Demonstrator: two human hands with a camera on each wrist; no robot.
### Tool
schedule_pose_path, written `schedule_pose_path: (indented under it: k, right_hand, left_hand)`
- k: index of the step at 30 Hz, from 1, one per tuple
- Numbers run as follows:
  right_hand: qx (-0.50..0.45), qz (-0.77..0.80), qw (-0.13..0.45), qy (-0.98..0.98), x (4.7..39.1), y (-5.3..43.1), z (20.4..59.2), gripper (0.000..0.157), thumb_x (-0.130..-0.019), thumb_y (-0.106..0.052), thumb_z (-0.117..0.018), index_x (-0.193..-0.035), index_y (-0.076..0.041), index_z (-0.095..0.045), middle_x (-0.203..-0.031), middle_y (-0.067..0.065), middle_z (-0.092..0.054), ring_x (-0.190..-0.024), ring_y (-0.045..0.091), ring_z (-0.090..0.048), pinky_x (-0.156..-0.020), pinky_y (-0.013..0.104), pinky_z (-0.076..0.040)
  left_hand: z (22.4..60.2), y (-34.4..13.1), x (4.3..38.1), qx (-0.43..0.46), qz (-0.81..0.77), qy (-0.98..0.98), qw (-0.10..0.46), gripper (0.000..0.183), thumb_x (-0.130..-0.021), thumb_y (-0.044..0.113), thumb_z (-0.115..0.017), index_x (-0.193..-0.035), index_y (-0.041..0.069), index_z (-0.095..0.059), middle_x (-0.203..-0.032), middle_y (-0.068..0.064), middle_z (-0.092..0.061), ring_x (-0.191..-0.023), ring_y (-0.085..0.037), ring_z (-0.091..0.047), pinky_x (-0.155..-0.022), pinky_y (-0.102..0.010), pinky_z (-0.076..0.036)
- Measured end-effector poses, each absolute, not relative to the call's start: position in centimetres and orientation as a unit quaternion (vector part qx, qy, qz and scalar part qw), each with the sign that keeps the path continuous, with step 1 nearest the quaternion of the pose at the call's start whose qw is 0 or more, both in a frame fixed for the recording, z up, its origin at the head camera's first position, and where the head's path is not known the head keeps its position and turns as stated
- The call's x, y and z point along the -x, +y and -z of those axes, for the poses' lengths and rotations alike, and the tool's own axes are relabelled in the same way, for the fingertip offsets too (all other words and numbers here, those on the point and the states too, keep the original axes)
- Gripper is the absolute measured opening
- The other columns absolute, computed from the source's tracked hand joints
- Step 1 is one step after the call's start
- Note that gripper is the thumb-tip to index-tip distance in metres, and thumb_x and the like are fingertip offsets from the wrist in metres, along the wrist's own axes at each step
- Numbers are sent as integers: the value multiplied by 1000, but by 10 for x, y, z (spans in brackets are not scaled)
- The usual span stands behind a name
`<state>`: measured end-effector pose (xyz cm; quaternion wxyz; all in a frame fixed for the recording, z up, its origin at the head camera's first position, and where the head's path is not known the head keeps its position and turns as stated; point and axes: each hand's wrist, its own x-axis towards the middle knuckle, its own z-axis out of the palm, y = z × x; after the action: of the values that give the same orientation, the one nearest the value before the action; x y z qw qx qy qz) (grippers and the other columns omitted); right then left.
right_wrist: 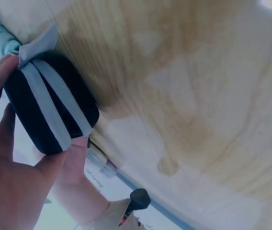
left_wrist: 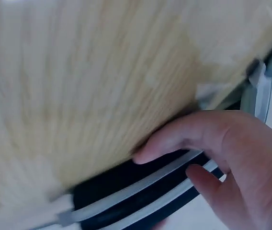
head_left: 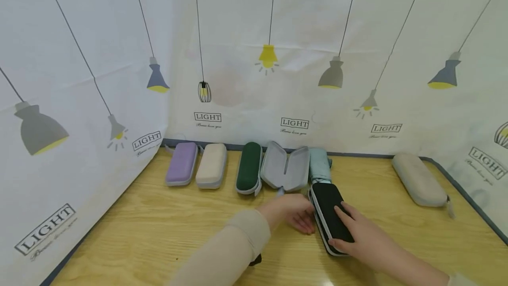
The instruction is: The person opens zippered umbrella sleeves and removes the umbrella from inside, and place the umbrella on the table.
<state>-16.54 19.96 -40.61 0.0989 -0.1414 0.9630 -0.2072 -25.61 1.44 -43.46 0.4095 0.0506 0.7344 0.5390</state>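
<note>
Lying at the left end of a row along the back of the wooden table (head_left: 139, 233) is a purple case (head_left: 181, 163). Beside it I see a cream case (head_left: 211, 165), then a dark green case (head_left: 249, 167) with a grey tab at its near end. Just beside that, a light grey case (head_left: 297, 169) is opened out, its 2 halves spread apart.

Next is my left hand (head_left: 295, 215), reaching from a beige sleeve (head_left: 248, 233) to the left side of the black case (head_left: 331, 215). Its fingers are bent beside the seam; I cannot tell whether they pinch anything. A light blue bundle (head_left: 319, 164) lies just beyond the black case's far end.

The black case sits in front of me, right of the table's middle, slanting. 2 pale zip bands (right_wrist: 45, 105) run along its side with a dark gap between them, and a grey pull tab (right_wrist: 39, 45) sticks out beside my right fingertips. My right hand (head_left: 353, 228) grips the black case from the right, its thumb near the close end and its fingers over the upper face.

Well apart, towards the right edge, lies a beige case (head_left: 420, 179) with a small tab at its near end.
</note>
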Motion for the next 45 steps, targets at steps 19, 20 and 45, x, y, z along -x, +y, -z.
schedule_pose_path:
  k: [19, 20, 45]
  right_hand:
    - [139, 221, 16, 965, 155, 223, 397, 84, -77, -61, -54, -136, -4, -34, -134, 19, -34, -118, 38, -37, -85, 54, -36]
    - [147, 221, 3, 964, 155, 224, 396, 81, -78, -58, -56, -136, -6, -34, -134, 18, -33, -118, 38, -37, -86, 54, -36]
    - [126, 131, 51, 982, 179, 209, 387, 67, -78, -52, -60, -121, -3, -50, -112, 15, -57, -97, 31, -56, -75, 46, -45]
  left_hand:
    - [441, 31, 259, -47, -526, 691, 494, 30, -92, 19, -48, -82, -8, -57, -79, -24, -64, -73, -31, -65, -55, -32, -50]
    - [442, 30, 260, -48, -530, 683, 500, 31, -93, 20, -48, -82, -7, -57, -80, -24, -65, -73, -30, -65, -54, -31, -49]
    - [443, 25, 261, -47, -532, 687, 493, 32, -92, 25, -50, -84, -5, -61, -81, -19, -66, -74, -26, -66, -50, -27, -48]
